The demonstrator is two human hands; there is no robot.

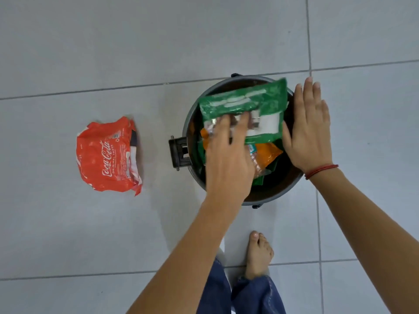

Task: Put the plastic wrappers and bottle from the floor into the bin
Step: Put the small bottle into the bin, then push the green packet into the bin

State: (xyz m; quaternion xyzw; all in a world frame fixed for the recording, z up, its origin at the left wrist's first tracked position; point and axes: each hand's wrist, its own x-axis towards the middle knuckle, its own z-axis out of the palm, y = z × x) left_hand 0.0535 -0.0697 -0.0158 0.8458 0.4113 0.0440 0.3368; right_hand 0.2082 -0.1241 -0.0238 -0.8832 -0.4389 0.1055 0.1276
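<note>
A round grey bin [282,194] stands open on the tiled floor. Across its mouth lies a green plastic wrapper [244,100], blurred. My left hand [229,159] reaches over the bin palm down, with its fingers on the wrapper's near edge and its thumb hidden beneath. To the right, my right hand [310,132] is flat and open over the bin's right rim, thumb beside the wrapper's edge. An orange wrapper [269,152] and a clear labelled plastic piece [255,158] lie inside the bin. A crumpled red Coca-Cola wrapper [107,155] rests on the floor, left of the bin.
A black bracket [179,152] sticks out from the bin's left side. My bare foot [258,254] and blue jeans [249,295] are just in front of the bin. Grey floor tiles [136,41] surround everything.
</note>
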